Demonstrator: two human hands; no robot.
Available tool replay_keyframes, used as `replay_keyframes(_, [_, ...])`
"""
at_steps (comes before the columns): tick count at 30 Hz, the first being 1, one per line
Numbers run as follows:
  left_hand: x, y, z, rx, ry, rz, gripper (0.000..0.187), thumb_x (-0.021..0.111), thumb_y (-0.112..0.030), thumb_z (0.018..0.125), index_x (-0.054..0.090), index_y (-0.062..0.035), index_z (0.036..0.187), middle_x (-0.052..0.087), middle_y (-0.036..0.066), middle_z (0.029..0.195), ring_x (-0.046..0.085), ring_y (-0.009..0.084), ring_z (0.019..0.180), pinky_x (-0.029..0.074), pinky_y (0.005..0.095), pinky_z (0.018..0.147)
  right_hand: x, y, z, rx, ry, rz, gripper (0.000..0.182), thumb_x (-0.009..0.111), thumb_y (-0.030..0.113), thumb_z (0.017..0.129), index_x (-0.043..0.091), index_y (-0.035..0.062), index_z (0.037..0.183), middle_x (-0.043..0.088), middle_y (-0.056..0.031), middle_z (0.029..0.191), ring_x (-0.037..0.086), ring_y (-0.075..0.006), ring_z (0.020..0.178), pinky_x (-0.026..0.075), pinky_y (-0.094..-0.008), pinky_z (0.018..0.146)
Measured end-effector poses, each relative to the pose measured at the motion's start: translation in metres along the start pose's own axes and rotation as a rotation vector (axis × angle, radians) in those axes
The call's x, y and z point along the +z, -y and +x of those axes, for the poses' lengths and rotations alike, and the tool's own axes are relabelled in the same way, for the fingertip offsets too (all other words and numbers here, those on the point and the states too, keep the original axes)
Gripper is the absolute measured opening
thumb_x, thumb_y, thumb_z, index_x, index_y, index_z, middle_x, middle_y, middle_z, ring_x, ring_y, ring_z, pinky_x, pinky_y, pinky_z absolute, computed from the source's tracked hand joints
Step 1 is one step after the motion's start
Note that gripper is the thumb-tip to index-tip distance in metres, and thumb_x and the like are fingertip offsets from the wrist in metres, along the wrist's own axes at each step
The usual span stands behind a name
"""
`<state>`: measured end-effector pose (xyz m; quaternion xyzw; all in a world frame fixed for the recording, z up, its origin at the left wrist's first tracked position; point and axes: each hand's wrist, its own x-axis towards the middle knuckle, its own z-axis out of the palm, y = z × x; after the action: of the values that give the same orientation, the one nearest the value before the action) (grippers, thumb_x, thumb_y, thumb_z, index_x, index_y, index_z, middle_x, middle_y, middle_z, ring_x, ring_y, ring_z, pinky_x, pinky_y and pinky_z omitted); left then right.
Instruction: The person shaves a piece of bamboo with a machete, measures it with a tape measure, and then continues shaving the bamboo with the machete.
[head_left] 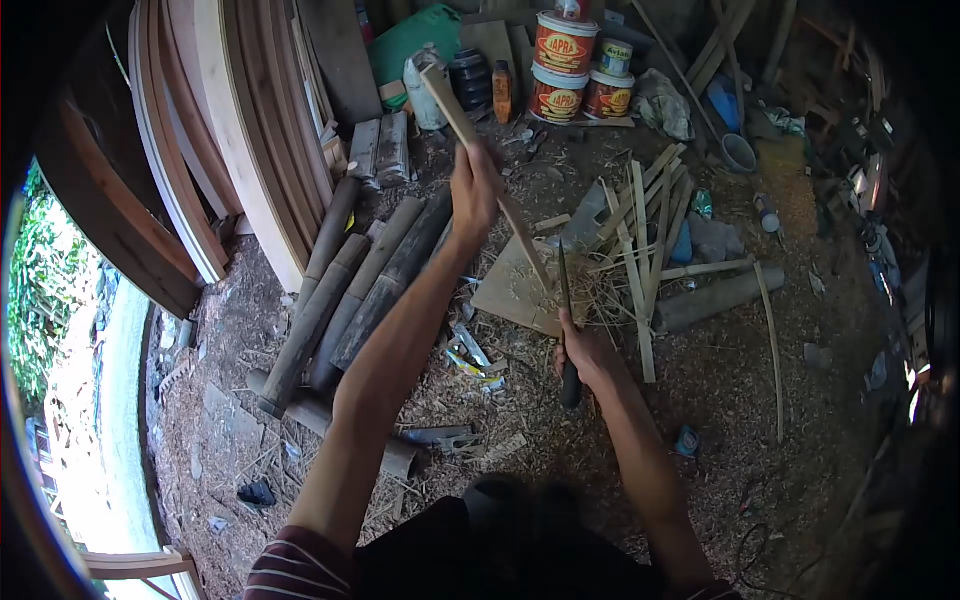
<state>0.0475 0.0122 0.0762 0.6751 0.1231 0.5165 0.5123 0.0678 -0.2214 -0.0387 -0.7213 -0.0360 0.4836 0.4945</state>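
My left hand (474, 195) is closed round a long bamboo strip (519, 229), which slants from the upper left down to a flat wooden board (502, 291) on the ground. In my right hand (588, 352) is a knife (564, 275) with a narrow dark blade pointing up and away from me; its dark handle shows below my fist. The blade stands close to the right of the strip's lower end. Thin shavings (604, 288) lie heaped on and beside the board, just past the knife.
Several split bamboo strips (642, 270) lie to the right of the board. Thick bamboo poles (372, 285) rest at the left, near tall curved planks (255, 130). Paint buckets (560, 50) are stacked at the back. Chips and litter cover the dirt floor.
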Motion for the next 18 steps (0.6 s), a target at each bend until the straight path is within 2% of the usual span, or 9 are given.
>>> replay_keyframes(2, [0.0, 0.039, -0.03, -0.068, 0.051, 0.295, 0.025, 0.038, -0.027, 0.097, 0.043, -0.0033, 0.104, 0.057, 0.011, 0.083, 0.059, 0.0228, 0.077, 0.046, 0.0354, 0.07, -0.009, 0.0, 0.013, -0.114, -0.012, 0.009, 0.049, 0.052, 0.049, 0.088, 0.051, 0.0024, 0.072, 0.047, -0.0014, 0.054, 0.049, -0.0133, 0.045, 0.045, -0.0305, 0.045])
replay_keyframes(4, [-0.008, 0.062, -0.048, -0.118, 0.091, 0.227, 0.021, 0.04, -0.021, 0.096, 0.042, -0.003, 0.106, 0.059, 0.013, 0.086, 0.06, 0.0248, 0.081, 0.046, 0.0365, 0.074, -0.014, 0.012, 0.017, -0.32, -0.041, -0.049, 0.044, 0.064, 0.044, 0.083, 0.052, 0.0031, 0.07, 0.048, -0.0007, 0.054, 0.049, -0.0118, 0.045, 0.044, -0.028, 0.042])
replay_keyframes(5, [-0.01, 0.072, -0.048, -0.169, 0.131, 0.154, 0.02, 0.042, -0.016, 0.095, 0.041, -0.0028, 0.109, 0.06, 0.014, 0.089, 0.061, 0.0267, 0.085, 0.046, 0.0376, 0.077, -0.016, 0.021, 0.014, -0.279, -0.092, -0.06, 0.037, 0.068, 0.036, 0.081, 0.053, 0.0037, 0.069, 0.05, -0.0013, 0.056, 0.05, -0.0111, 0.044, 0.044, -0.027, 0.04])
replay_keyframes(10, [-0.013, 0.048, -0.014, -0.139, 0.273, 0.18, 0.016, 0.044, -0.012, 0.093, 0.041, -0.003, 0.105, 0.061, 0.014, 0.088, 0.061, 0.0265, 0.085, 0.046, 0.0378, 0.075, -0.036, 0.034, 0.012, -0.484, -0.121, -0.102, 0.035, 0.07, 0.032, 0.08, 0.051, 0.0034, 0.07, 0.053, -0.0031, 0.056, 0.053, -0.0132, 0.046, 0.043, -0.0306, 0.043])
replay_keyframes(12, [-0.014, 0.037, -0.008, -0.175, 0.492, 0.369, 0.017, 0.044, -0.014, 0.094, 0.041, -0.0025, 0.106, 0.058, 0.01, 0.084, 0.059, 0.0166, 0.08, 0.047, 0.0329, 0.069, -0.039, 0.038, 0.009, -0.538, -0.16, -0.113, 0.033, 0.071, 0.029, 0.079, 0.051, 0.0031, 0.071, 0.053, -0.0033, 0.057, 0.053, -0.0137, 0.046, 0.043, -0.0314, 0.044])
replay_keyframes(13, [-0.011, 0.035, -0.008, -0.276, 0.527, 0.472, 0.023, 0.044, -0.016, 0.093, 0.04, -0.0017, 0.11, 0.059, 0.014, 0.082, 0.061, 0.0253, 0.076, 0.047, 0.0388, 0.068, -0.041, 0.04, 0.005, -0.613, -0.247, -0.157, 0.032, 0.071, 0.026, 0.079, 0.051, 0.0021, 0.073, 0.053, -0.0044, 0.058, 0.053, -0.0158, 0.048, 0.043, -0.033, 0.046])
replay_keyframes(14, [-0.008, 0.034, -0.011, -0.274, 0.527, 0.47, 0.023, 0.044, -0.016, 0.093, 0.04, -0.0017, 0.11, 0.059, 0.014, 0.082, 0.061, 0.0253, 0.076, 0.047, 0.0388, 0.068, -0.042, 0.042, 0.001, -0.686, -0.335, -0.201, 0.03, 0.072, 0.023, 0.079, 0.051, 0.0012, 0.075, 0.052, -0.0055, 0.058, 0.053, -0.0179, 0.05, 0.043, -0.0347, 0.048])
replay_keyframes(17, [-0.01, 0.05, -0.038, -0.111, 0.52, 0.611, 0.037, 0.05, -0.021, 0.089, 0.038, -0.0013, 0.119, 0.059, 0.025, 0.09, 0.059, 0.0418, 0.087, 0.045, 0.0471, 0.072, -0.046, 0.046, -0.003, -0.875, -0.533, -0.466, 0.03, 0.072, 0.021, 0.078, 0.051, -0.0004, 0.079, 0.05, -0.007, 0.058, 0.053, -0.0215, 0.053, 0.042, -0.0365, 0.051])
replay_keyframes(18, [-0.014, 0.067, -0.046, -0.116, 0.525, 0.608, 0.037, 0.05, -0.021, 0.089, 0.038, -0.0013, 0.119, 0.059, 0.025, 0.09, 0.059, 0.0418, 0.087, 0.045, 0.0471, 0.072, -0.047, 0.047, -0.006, -0.867, -0.534, -0.467, 0.03, 0.072, 0.021, 0.078, 0.051, -0.0004, 0.079, 0.05, -0.007, 0.058, 0.053, -0.0215, 0.053, 0.042, -0.0365, 0.051])
